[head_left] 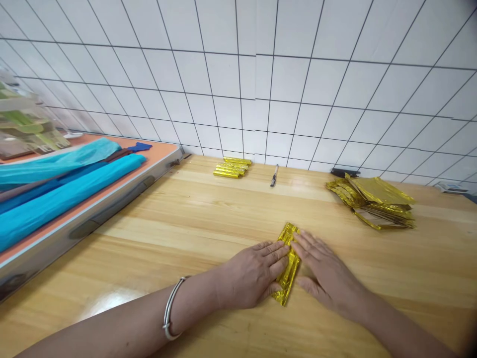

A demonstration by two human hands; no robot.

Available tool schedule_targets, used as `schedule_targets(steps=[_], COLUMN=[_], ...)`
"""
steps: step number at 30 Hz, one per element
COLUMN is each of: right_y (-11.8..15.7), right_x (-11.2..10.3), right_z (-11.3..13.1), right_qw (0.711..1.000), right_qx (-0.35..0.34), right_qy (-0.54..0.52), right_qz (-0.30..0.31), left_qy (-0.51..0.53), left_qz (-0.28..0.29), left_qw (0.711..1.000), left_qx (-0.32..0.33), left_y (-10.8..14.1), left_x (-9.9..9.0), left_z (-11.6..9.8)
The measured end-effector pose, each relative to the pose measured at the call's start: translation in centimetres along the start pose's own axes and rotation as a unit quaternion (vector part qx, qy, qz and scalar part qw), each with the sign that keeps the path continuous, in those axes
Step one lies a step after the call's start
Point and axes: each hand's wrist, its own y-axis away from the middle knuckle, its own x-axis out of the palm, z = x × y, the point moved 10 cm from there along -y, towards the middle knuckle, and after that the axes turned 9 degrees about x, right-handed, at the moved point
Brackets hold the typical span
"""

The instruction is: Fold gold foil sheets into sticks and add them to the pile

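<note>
In the head view, we hold our left hand (253,272) flat, fingers extended, over the left side of a long, shiny gold foil strip (289,272) on the pale wooden tabletop (179,226). Our right hand (330,276), thumb spread from its fingers, touches the strip's upper right edge.

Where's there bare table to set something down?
Bare pale wooden tabletop lies between the orange-topped board and the left hand, and between the slim dark pen and the loose gold foil pile. It's crowded around the creased gold foil strip touched by that hand and the right hand, and around the pile.
</note>
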Motion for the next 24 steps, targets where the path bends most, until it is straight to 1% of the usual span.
schedule_targets(steps=[2, 4, 9, 13, 18, 22, 24], right_y=[0.4, 0.8, 1.2, 1.0, -0.8, -3.0, -3.8], right_x=[0.6, 0.9, 0.6, 0.7, -0.4, -1.4, -1.3], right_z=[0.5, 0.5, 0.2, -0.1, 0.2, 1.0, 1.3], right_qw=[0.999, 0.998, 0.998, 0.998, 0.999, 0.999, 0.996], right_qx=[-0.025, -0.032, -0.047, -0.045, -0.038, -0.009, -0.003], right_qy=[0.000, -0.001, -0.003, 0.018, 0.010, -0.047, -0.084], right_qz=[0.030, 0.046, 0.051, 0.048, 0.009, -0.013, -0.017], left_qy=[-0.006, -0.009, -0.012, -0.012, -0.015, -0.019, -0.019], left_qz=[0.000, -0.002, -0.009, -0.015, -0.030, -0.038, -0.046], left_qw=[1.000, 1.000, 1.000, 1.000, 0.999, 0.999, 0.999], left_qx=[0.000, -0.001, -0.002, 0.002, 0.005, 0.007, 0.004], left_y=[0.0, 0.1, 0.1, 0.1, 0.3, 0.3, 0.2], left_x=[0.0, 0.0, 0.0, -0.1, -0.1, 0.0, 0.0], left_z=[0.0, 0.0, 0.0, -0.1, -0.1, -0.1, 0.0])
